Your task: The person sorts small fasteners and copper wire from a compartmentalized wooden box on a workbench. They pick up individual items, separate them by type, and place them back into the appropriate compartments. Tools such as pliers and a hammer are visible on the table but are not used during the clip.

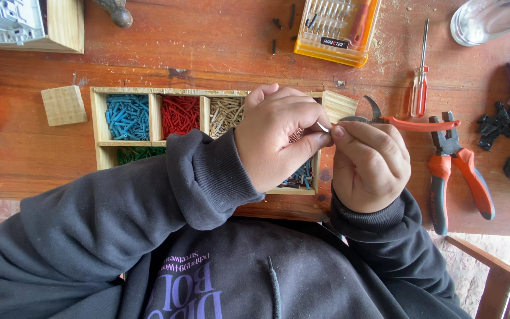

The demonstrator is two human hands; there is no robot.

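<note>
reddish wooden tabletop [219,59] fills the head view, dusted with sawdust near the top. mid-frame, the left hand [278,136] and right hand [370,165] meet, fingertips of both pinched narrow on one small pale piece [324,126]; what it is, too small to tell. beneath them sits a wooden divided tray [97,127] with blue, red, tan and green plugs in separate compartments. just right of the hands lie orange-handled pliers [458,171], with a curved orange-handled cutter [408,123] and a red-handled screwdriver [420,82] above. upper centre, a yellow bit case [334,29]; upper right, a clear glass [482,20]; left, a wood block [63,105].
</note>
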